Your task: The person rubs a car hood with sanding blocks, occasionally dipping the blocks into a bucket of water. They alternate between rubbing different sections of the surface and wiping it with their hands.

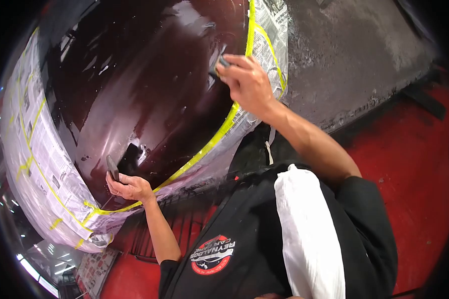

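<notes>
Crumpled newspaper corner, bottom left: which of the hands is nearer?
Left. The left hand sits just above the newspaper corner; the right hand is far at the upper taped edge of the panel.

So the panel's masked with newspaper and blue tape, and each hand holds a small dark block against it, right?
Not quite: the head view shows the tape is yellow, not blue. Newspaper does mask the dark red panel, the left hand holds the lower block and the right hand the upper block against it.
</notes>
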A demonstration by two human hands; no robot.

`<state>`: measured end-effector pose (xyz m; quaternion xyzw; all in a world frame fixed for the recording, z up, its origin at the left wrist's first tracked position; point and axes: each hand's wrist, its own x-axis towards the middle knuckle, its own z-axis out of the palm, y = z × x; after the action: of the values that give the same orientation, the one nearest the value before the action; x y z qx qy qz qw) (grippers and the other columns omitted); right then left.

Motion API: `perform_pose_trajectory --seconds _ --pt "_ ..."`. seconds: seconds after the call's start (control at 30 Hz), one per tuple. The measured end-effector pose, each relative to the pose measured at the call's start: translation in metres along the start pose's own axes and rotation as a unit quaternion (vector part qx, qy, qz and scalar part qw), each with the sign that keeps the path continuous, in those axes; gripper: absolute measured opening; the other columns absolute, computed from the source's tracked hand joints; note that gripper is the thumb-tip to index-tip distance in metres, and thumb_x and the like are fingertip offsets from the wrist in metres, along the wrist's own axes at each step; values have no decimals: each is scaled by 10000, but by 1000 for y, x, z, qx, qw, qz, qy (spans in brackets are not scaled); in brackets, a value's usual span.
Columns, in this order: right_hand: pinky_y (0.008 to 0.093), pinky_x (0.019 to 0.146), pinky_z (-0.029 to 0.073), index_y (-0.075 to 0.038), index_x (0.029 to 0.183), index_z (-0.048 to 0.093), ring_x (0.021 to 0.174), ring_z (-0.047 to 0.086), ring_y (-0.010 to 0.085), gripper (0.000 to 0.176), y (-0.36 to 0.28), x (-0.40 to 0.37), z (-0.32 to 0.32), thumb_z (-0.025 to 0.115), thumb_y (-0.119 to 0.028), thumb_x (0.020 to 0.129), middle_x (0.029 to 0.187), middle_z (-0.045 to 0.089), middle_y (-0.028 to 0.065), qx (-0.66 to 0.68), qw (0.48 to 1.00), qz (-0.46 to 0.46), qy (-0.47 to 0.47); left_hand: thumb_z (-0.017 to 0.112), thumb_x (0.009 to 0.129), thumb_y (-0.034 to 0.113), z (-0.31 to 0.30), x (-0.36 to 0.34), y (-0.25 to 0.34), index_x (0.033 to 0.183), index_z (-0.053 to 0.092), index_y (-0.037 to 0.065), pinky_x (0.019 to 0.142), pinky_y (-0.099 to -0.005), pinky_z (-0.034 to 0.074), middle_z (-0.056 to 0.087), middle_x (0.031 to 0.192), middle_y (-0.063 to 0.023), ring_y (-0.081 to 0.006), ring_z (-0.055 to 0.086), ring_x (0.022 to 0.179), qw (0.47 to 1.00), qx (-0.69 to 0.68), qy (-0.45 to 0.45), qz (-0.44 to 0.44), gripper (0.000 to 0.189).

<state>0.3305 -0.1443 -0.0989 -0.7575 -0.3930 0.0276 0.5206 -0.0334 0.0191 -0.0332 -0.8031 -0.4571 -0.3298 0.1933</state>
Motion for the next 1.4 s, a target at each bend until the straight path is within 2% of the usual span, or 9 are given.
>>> perform_pose_trajectory --seconds 0.07,0.13,0.23,0.37,0.5,0.97,1.07,1.2,1.4 --pt "428 867 530 -139 998 794 986 673 307 172 22 31 5 756 -112 833 1125 708 136 -79 996 -1 31 528 1046 203 0 -1 -2 1249 594 -33 977 -484 450 631 1208 -212 -385 574 1120 1000 -2 -8 2 318" --pt "437 817 544 -131 928 780 931 640 347 131 21 37 8 701 -75 840 1088 695 111 -44 997 -5 64 528 1046 202 -2 -1 -1 1249 594 -33 975 -483 451 631 1207 -212 -384 575 1119 1000 4 -12 -7 318" --pt "421 826 540 -109 893 764 957 641 348 105 -9 -3 -2 694 -52 841 1083 704 129 -41 998 -28 37 529 1046 200 0 0 -1 1247 595 -33 971 -483 451 631 1205 -211 -383 577 1117 1000 5 -10 -17 315" --pt "442 902 526 -85 972 757 1021 666 354 158 15 28 0 698 -17 843 1157 715 153 -30 999 -28 25 531 1046 195 0 2 0 1250 593 -32 964 -483 452 631 1203 -210 -385 579 1111 1000 6 -16 0 311" --pt "436 958 517 -74 998 756 1076 654 371 200 10 4 -17 661 11 843 1214 704 148 -4 998 -56 -38 530 1046 189 -1 0 0 1248 592 -33 967 -485 447 633 1203 -213 -387 579 1107 1000 4 -11 -10 306" --pt "415 894 538 -77 992 756 1054 640 330 261 3 23 -16 734 40 760 1194 702 110 -6 996 -69 -64 518 1053 153 -5 1 2 1257 583 -46 987 -472 449 624 1217 -194 -359 576 1134 999 2 -39 -5 292" --pt "407 887 536 -72 991 755 1046 638 333 249 4 -8 -24 724 33 767 1189 701 118 -7 996 -57 -68 519 1052 152 -3 0 2 1259 581 -46 995 -473 444 624 1226 -193 -358 571 1140 1000 3 -28 -9 293" --pt "394 899 542 -82 1018 776 1066 656 315 308 -2 27 -14 710 80 765 1202 711 112 -2 997 -39 -67 513 1056 164 -6 -2 0 1260 581 -44 1001 -475 438 621 1230 -192 -355 565 1145 1000 5 -23 6 300" --pt "401 905 538 -77 1056 769 1050 656 327 326 6 10 -21 685 76 780 1209 709 103 -16 995 -60 -84 489 1068 199 -3 0 1 1269 576 -39 1000 -475 438 615 1237 -192 -356 563 1137 1000 8 -25 7 324"
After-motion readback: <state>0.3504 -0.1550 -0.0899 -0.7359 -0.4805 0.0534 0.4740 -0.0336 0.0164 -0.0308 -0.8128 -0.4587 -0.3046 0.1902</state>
